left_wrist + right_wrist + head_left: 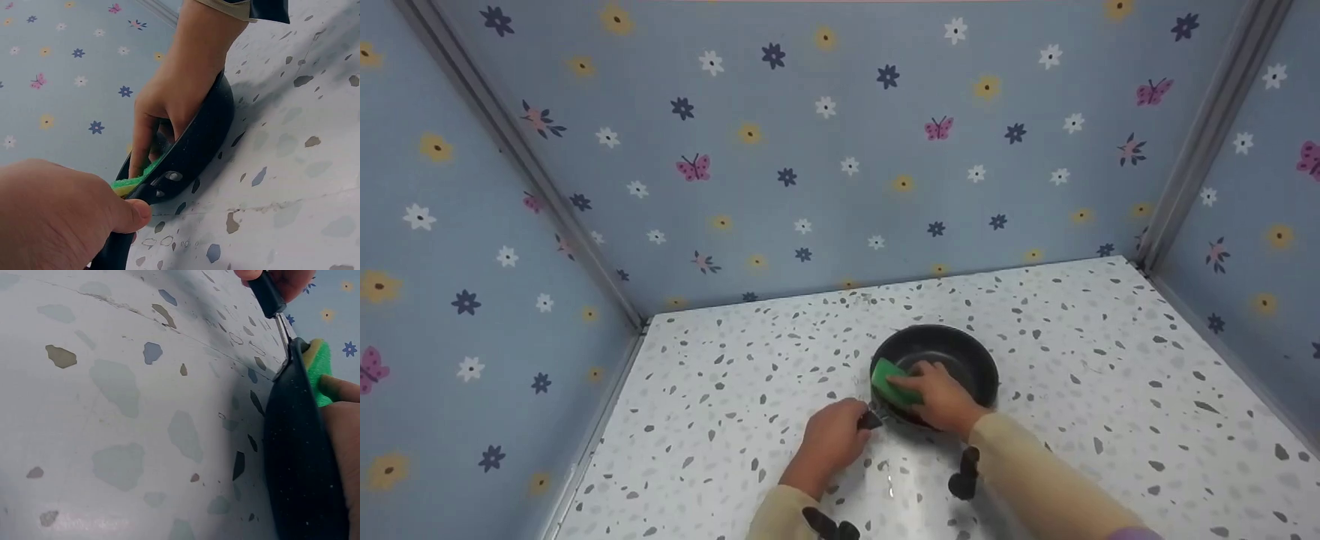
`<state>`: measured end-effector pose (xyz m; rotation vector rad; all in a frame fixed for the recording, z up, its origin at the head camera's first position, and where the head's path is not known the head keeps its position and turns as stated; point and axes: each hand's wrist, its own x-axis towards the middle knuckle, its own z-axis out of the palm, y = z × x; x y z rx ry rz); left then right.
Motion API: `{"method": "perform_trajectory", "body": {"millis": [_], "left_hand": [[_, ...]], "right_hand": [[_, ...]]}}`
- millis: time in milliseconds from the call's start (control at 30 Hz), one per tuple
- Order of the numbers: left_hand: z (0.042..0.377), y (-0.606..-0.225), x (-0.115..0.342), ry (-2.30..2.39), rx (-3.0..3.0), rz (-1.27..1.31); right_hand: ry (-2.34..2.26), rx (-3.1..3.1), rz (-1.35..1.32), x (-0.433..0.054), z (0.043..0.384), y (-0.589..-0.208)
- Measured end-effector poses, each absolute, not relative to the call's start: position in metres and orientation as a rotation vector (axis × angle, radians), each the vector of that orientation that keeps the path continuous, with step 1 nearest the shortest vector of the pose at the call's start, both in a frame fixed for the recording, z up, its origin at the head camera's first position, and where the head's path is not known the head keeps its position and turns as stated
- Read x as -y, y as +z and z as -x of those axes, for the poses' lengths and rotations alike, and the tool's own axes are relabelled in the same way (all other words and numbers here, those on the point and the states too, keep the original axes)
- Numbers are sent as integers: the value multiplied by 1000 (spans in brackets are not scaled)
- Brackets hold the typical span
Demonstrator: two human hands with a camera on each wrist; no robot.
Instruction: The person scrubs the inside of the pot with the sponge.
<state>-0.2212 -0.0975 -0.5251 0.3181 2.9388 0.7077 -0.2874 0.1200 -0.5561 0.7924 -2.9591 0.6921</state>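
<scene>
A black frying pan [981,367] sits on the speckled table. My left hand [832,435] grips its dark handle [112,250], with the thumb lying along the top near the metal joint [283,329]. My right hand [949,397] reaches into the pan and holds a green and yellow sponge [889,379] against the inner side close to the handle. In the right wrist view the sponge [319,363] shows above the rim, with its green face under a finger. The pan's side hides most of the right fingers in that view.
The white table [720,405] has grey specks and a thin crack-like line. Blue panels [840,150] printed with flowers and butterflies stand at the back, left and right, joined by grey corner posts [1192,127]. Dark wrist mounts [964,474] hang at both sleeves.
</scene>
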Motion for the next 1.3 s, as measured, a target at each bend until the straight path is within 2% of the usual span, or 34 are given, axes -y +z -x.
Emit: {"method": "perform_trajectory", "body": {"millis": [467, 1300], "left_hand": [[220, -522, 99, 655, -2964, -378], [217, -523, 96, 562, -2974, -353]], "right_hand": [[433, 2938, -584, -102, 298, -563], [284, 2945, -330, -99, 312, -572]]}}
